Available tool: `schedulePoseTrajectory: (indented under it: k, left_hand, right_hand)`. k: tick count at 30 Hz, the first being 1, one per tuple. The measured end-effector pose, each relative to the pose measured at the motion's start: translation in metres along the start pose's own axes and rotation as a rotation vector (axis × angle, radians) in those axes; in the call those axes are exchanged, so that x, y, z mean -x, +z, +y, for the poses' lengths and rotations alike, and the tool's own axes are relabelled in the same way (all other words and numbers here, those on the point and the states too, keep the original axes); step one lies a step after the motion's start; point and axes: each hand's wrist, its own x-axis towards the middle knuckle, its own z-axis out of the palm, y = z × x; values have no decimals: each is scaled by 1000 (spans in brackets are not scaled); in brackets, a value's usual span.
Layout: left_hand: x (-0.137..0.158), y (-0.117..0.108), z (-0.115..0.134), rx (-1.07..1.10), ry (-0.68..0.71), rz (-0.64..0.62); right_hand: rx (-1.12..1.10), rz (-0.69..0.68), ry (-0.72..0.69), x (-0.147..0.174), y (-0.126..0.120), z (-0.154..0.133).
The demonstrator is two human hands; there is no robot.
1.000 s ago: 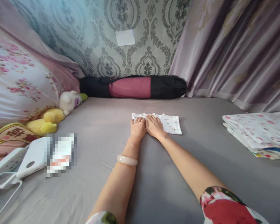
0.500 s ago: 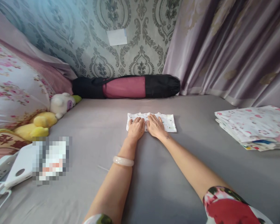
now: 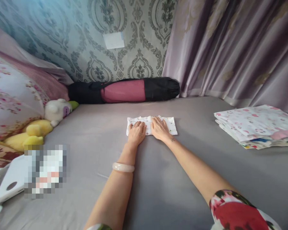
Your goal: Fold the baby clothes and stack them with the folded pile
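A small folded white cloth (image 3: 148, 126) with a tiny print lies flat on the grey bed sheet (image 3: 158, 179), straight ahead of me. My left hand (image 3: 137, 132) rests on its left half, palm down with the fingers stretched out. On the right half lies my right hand (image 3: 159, 128), also flat and palm down. A strip of cloth shows between the two hands. Neither hand grips anything. The cloth's parts under the palms are hidden.
A stack of folded printed cloths (image 3: 256, 126) is at the right. A long black and pink bag (image 3: 123, 90) lies along the wall. Plush toys (image 3: 57, 110), a floral pillow (image 3: 12, 95) and a white device (image 3: 14, 179) with a cable are on the left.
My left hand has slid a little left over the cloth, widening the space between the hands. The right hand stays on the cloth. The view has turned slightly to the right.
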Motion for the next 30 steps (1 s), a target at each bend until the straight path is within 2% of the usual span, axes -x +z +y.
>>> schedulePoseTrajectory:
  k: [6,14,20,30]
  left_hand:
    - [1,0,3,-16,11,7]
    - [2,1,1,-51,33,-4]
    - [3,0,3,-49,29,-17]
    - [2,2,1,-44,28,-7]
  right_hand:
    - [54,12,-4,5,0,13]
    - [41,28,1,7,3,12]
    - [32,-67,-3,2,-4,21]
    - [104,4,10,3,-3,36]
